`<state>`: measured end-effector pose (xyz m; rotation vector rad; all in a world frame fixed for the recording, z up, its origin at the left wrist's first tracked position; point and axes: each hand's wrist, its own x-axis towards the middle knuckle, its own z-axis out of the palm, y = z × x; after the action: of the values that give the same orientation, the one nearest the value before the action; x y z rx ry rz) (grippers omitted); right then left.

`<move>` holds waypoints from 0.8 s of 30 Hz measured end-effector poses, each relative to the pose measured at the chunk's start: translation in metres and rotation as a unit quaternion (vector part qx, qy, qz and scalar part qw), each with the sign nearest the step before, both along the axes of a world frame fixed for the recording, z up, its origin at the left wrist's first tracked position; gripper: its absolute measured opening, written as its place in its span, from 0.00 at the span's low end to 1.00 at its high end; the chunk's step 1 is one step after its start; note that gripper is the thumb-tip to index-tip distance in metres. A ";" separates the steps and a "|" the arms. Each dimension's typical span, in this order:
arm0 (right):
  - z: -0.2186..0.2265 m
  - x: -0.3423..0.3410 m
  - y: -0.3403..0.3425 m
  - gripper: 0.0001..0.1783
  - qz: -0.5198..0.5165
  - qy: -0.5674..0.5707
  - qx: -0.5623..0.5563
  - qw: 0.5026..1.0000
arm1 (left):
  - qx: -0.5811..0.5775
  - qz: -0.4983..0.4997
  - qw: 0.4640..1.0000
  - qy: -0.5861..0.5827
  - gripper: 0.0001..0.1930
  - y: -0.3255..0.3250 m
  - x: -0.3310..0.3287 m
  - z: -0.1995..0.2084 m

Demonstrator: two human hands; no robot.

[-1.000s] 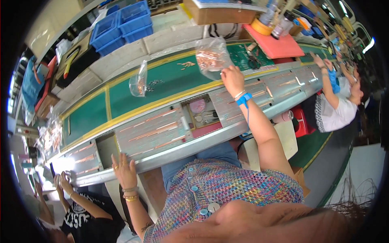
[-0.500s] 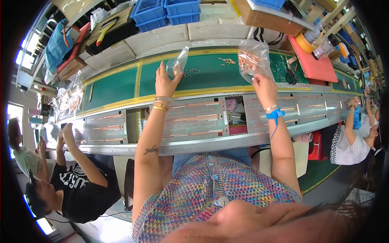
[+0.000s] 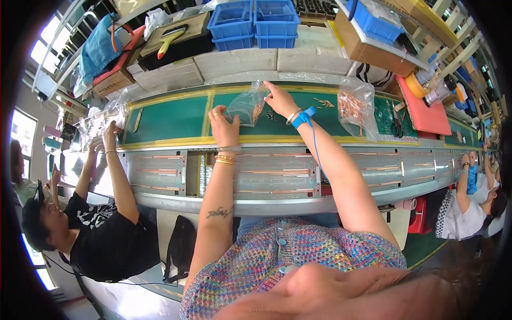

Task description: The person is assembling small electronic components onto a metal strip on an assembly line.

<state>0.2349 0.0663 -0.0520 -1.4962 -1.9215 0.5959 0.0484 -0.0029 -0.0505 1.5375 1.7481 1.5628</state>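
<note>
A clear plastic bag (image 3: 245,108) with small copper-coloured parts in its right side lies between my hands over the green mat (image 3: 165,120). My right hand (image 3: 279,101) reaches across from the right and grips the bag's upper right edge with thumb and fingers. At the bag's left side is my left hand (image 3: 224,128), its thumb apart from the fingers, close to the bag's lower corner. Small dark parts (image 3: 272,116) lie just below my right hand. A little pile of brass-coloured pieces (image 3: 323,103) and a second clear bag of copper parts (image 3: 352,108) lie farther right.
Metal plates (image 3: 272,173) with copper strips run along the near side of the bench. Scissors (image 3: 397,126) and a red foam block (image 3: 421,109) are at the right. Blue bins (image 3: 231,24) stand behind. A co-worker in black (image 3: 114,242) works at my left.
My right hand has left the copper-filled bag on the right and moved left to the smaller bag beside my left hand. The whole view has shifted somewhat.
</note>
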 end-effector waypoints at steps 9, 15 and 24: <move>0.003 -0.003 0.010 0.07 0.028 -0.071 0.168 0.983 | 0.010 -0.016 0.989 0.146 0.04 -0.012 -0.009 0.037; 0.020 -0.020 -0.001 0.12 0.075 0.068 -0.018 0.995 | -0.085 -0.072 0.992 0.063 0.09 0.003 -0.021 -0.010; 0.027 -0.026 -0.007 0.13 0.061 0.045 0.004 0.997 | -0.149 -0.088 0.978 0.118 0.10 0.001 -0.018 0.000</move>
<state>0.2091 0.0590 -0.0250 -1.3311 -1.9537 0.6983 0.0308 -0.0019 -0.0508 1.7201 1.8101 1.0147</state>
